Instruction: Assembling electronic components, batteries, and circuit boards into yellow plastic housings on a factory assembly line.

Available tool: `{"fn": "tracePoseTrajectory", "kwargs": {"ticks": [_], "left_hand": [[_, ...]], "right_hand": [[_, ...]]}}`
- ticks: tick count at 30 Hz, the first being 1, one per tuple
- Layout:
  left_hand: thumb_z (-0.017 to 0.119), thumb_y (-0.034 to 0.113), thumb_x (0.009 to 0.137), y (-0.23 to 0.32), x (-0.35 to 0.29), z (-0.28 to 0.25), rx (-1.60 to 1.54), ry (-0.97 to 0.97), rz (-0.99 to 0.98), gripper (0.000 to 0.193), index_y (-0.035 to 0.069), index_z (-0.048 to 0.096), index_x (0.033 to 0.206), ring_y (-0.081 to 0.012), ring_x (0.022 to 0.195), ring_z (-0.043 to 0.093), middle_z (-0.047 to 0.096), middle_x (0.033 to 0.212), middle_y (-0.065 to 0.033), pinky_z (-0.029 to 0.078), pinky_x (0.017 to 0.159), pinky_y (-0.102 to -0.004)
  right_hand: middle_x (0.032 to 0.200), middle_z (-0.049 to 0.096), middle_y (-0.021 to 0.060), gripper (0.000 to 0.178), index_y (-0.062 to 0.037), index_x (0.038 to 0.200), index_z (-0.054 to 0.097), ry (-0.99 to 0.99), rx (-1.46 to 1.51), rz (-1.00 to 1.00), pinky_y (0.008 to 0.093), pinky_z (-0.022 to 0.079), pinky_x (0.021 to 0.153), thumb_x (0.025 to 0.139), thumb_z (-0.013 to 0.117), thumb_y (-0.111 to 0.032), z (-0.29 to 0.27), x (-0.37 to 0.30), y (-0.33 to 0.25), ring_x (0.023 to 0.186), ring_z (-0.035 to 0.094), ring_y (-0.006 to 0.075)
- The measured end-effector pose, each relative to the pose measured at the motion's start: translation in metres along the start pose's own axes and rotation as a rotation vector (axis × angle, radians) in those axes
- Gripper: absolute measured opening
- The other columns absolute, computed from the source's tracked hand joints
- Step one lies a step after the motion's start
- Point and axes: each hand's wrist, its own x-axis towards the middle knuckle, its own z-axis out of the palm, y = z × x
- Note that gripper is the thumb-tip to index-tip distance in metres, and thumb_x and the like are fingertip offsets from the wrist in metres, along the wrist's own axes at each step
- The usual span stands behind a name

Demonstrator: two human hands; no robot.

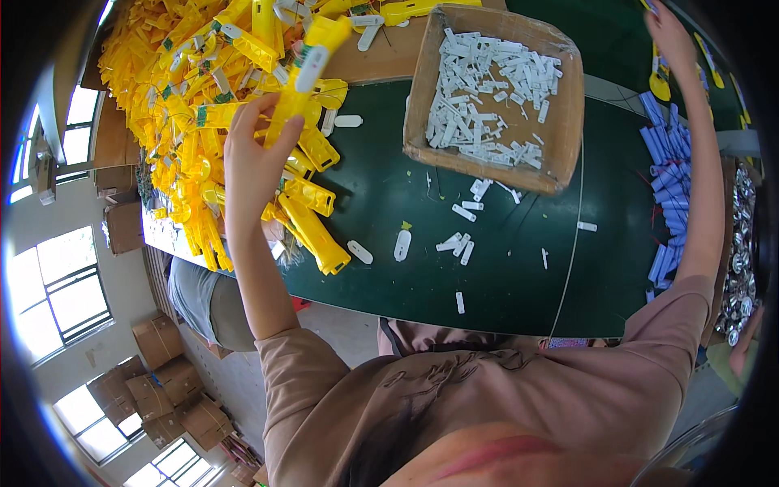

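Note:
My left hand [258, 154] is raised at the left, its fingers closed round a long yellow plastic casing [312, 61] with a white oval part on it. Beside and behind that hand lies a big heap of similar yellow casings [182, 105], some with green and white parts. My right arm reaches far to the upper right. There my right hand [672, 36] has its fingers closed at the picture's edge on a small yellow and dark thing, mostly cut off. Below it on the table lie yellow pieces [660, 81].
An open cardboard box [495, 166] of small white plastic parts [466, 89] stands on the dark green table [373, 211]. Loose white parts [466, 247] lie before it. Blue-violet tubes [672, 195] are piled at right, near shiny silver pieces [740, 252]. Someone sits at left; cartons [158, 337] stand behind.

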Motion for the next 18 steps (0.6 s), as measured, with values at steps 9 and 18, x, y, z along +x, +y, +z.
{"fn": "tracePoseTrajectory", "kwargs": {"ticks": [9, 18], "left_hand": [[0.071, 0.011, 0.065, 0.051, -0.079, -0.039, -0.041, -0.453, 0.387, 0.046, 0.004, 0.061, 0.110, -0.0266, 0.102, 0.053, 0.053, 0.105, -0.0107, 0.040, 0.092, -0.0322], [0.073, 0.014, 0.075, 0.020, -0.117, -0.001, -1.002, -0.308, 0.415, 0.081, 0.002, 0.026, 0.140, -0.0245, 0.115, 0.051, 0.045, 0.132, -0.0163, 0.044, 0.094, -0.0361]], "right_hand": [[0.096, 0.066, 0.0155, 0.055, -0.0041, 0.119, 0.055, 0.107, 0.909, -0.983, 0.0387, 0.049, 0.082, 0.077, 0.067, -0.037, -0.124, -0.144, -0.319, 0.087, 0.064, 0.0293], [0.090, 0.065, 0.0162, 0.063, -0.0035, 0.110, 0.057, -0.339, 1.338, -0.533, 0.0350, 0.049, 0.075, 0.069, 0.072, -0.048, -0.149, -0.220, -0.346, 0.084, 0.063, 0.0298]]}}
